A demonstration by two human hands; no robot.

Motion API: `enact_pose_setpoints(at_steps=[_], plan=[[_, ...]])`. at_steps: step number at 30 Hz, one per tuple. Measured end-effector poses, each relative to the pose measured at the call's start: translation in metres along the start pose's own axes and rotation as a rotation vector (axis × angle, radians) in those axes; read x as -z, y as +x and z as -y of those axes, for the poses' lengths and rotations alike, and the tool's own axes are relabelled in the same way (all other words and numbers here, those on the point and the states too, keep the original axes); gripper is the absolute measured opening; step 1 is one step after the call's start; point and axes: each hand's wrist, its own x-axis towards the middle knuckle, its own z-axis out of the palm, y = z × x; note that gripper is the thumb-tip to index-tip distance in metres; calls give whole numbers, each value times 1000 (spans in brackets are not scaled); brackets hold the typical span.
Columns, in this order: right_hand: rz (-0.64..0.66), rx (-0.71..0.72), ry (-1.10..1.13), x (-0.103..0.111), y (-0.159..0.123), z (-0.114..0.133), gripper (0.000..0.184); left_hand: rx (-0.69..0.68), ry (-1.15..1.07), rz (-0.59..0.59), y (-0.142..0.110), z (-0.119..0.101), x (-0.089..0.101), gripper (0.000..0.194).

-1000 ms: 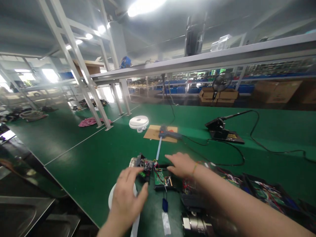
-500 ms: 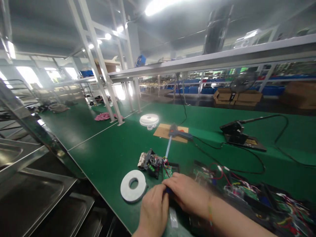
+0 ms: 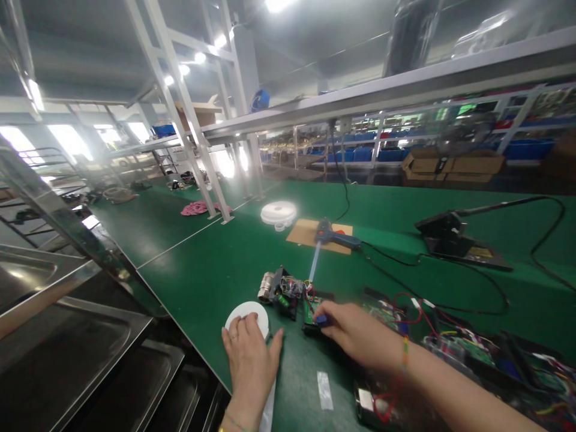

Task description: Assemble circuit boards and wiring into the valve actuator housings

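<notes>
My left hand (image 3: pixel 249 354) lies with fingers spread on a roll of white tape (image 3: pixel 238 310), near the bench's front edge. Between the fingertips of my right hand (image 3: pixel 346 327) is a small blue part (image 3: pixel 321 320), whose exact kind I cannot make out. It is held over a black housing with a green circuit board (image 3: pixel 309 311). Left of the housing sits a wired unit (image 3: pixel 284 294) with a metal cylinder (image 3: pixel 266 287), and coloured wires run between them. A short strip of whitish tape (image 3: pixel 324 390) lies on the bench between my hands.
A glue gun (image 3: pixel 337 235) with a glue stick rests on cardboard (image 3: pixel 299 233). Behind it are white rolls (image 3: pixel 278 212). A soldering iron stand (image 3: pixel 463 240) is at right. Several wired housings (image 3: pixel 486 360) crowd the right side. Metal trays (image 3: pixel 90 354) stand left, below the bench edge.
My left hand has moved left, away from my right hand, onto the tape roll. My right hand has lifted slightly with the blue part in its fingers. The view has shifted a little.
</notes>
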Motion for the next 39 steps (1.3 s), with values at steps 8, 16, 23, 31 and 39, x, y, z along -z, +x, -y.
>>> enact_pose_setpoints(at_steps=[8,16,23,31,39], plan=[[-98,46,45,-4,7,-4,24,-169,-120,17,-8,36,-12,35],[-161,-51,90,3,6,-5,25,-171,-226,-35,-11,23,10,40],[-223,-107,135,10,-4,-4,14,-269,-430,-158,11,-36,67,33],[-219,-93,159,13,-10,-7,15,-375,-253,-152,25,-62,50,33],[-212,-50,122,11,-11,-7,17,-291,-252,-47,26,-70,38,35]])
